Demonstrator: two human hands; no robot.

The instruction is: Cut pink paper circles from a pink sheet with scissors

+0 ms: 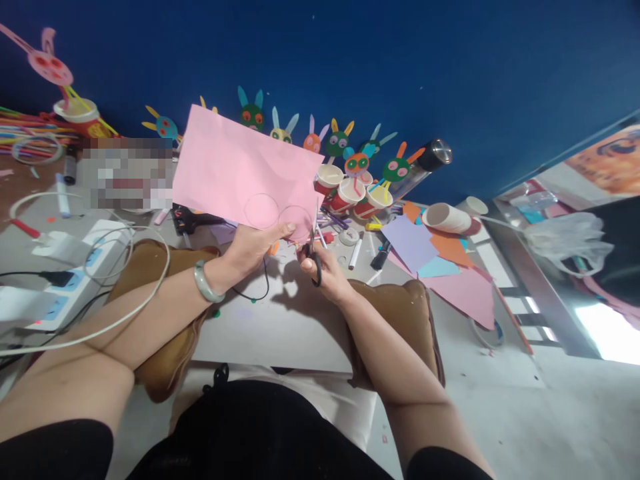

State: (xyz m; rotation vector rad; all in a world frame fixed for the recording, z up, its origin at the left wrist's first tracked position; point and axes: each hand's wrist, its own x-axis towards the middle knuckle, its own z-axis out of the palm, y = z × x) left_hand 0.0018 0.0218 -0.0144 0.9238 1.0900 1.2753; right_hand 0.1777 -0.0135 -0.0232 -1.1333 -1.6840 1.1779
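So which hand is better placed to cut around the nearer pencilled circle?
Probably the right hand: it holds the scissors beside that circle, while the left hand grips the pink sheet.

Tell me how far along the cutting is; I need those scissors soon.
Several animal-faced figures already look finished, standing in paper cups. In hand: the left hand holds the pink sheet while the right hand has the scissors at its edge, by the right drawn circle. Neither that nor the left drawn circle is off the sheet yet, so both probably need cutting.
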